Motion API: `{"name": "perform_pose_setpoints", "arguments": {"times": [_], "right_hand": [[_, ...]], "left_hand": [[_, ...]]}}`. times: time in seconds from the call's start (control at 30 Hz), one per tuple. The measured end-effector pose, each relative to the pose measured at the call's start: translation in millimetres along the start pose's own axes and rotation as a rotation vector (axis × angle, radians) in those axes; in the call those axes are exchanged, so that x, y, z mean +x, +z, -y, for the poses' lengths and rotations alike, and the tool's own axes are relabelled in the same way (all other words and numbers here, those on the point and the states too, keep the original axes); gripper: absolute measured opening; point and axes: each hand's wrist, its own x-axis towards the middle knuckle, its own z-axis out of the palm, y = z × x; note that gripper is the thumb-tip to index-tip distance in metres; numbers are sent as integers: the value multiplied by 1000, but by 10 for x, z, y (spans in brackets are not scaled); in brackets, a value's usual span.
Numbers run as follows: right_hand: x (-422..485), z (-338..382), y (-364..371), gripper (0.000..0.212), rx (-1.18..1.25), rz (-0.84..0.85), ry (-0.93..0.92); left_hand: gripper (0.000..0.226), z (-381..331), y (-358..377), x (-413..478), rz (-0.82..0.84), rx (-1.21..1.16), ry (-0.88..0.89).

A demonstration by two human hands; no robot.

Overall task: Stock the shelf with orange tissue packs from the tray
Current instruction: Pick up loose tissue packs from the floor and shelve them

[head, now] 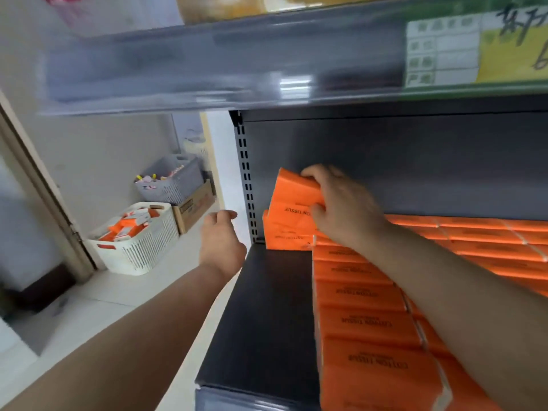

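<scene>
The right grip (344, 209) clasps an orange tissue pack (292, 192), tilted above the shelf (261, 307). The left grip (222, 241) hovers empty, loosely curled.

Your left hand (222, 244) and right hand (341, 209) were bare, as were both wrists. Your left forearm (124, 330), coming in from 7 o'clock, and your right forearm (462, 286), from 4 o'clock, were uncovered to the frame's edge. Tendon ridges showed on the right hand's back.
</scene>
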Motion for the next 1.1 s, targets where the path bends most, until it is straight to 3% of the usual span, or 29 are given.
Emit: {"name": "perform_pose_setpoints", "arguments": {"times": [0.13, 0.37, 0.53, 0.87, 1.1], "right_hand": [[225, 260, 389, 56, 108, 129, 16], [275, 302, 957, 63, -87, 356, 121], [254, 242, 1007, 41, -470, 307, 96], [313, 361, 977, 54, -477, 399, 151], [48, 1076, 731, 49, -396, 294, -30]], "left_hand": [[50, 239, -208, -52, 99, -145, -110], [51, 361, -124, -64, 194, -119, -42], [50, 525, -4, -74, 202, -103, -68], [48, 664, -56, -123, 157, -158, -135], [53, 865, -385, -545, 91, -62, -172]]}}
